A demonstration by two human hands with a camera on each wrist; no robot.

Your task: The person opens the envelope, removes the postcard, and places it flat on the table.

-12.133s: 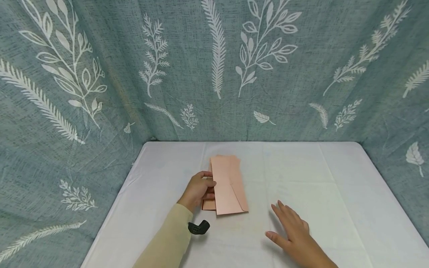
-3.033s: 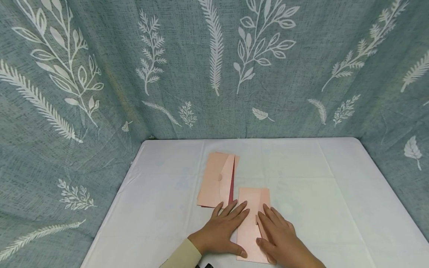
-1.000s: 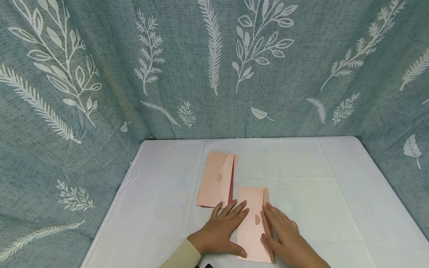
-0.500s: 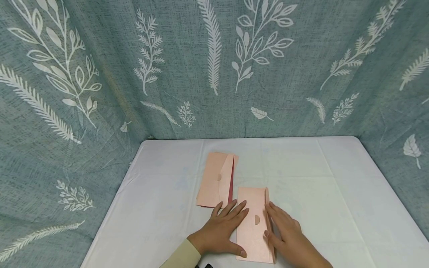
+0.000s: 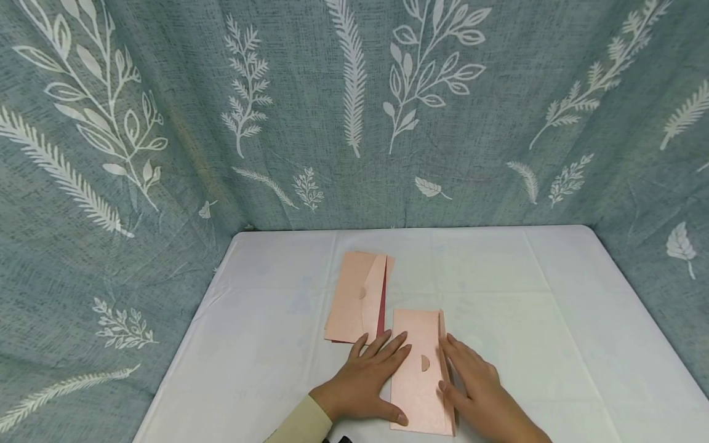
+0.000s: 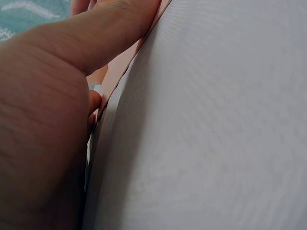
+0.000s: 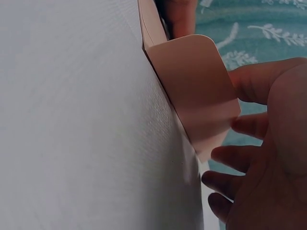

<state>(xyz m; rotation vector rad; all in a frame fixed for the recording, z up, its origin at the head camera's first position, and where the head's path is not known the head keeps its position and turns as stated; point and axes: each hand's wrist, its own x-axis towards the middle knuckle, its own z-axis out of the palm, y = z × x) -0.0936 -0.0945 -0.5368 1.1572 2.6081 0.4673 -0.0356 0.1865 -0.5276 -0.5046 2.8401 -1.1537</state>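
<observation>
Before us, our envelope (image 5: pixel 416 391) points lengthwise away; left hand (image 5: pixel 362 380) spread on it, uncurled right hand (image 5: pixel 477 383) touching its rightward flap (image 7: pixel 192 86).

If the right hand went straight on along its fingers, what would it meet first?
Most likely the raised flap of the nearer envelope; the right hand points forward and leftward at it, right up close, though depth makes the exact contact hard to tell.

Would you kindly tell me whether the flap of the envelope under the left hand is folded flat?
No, the flap stands raised off the envelope, with the right hand at its edge.
</observation>
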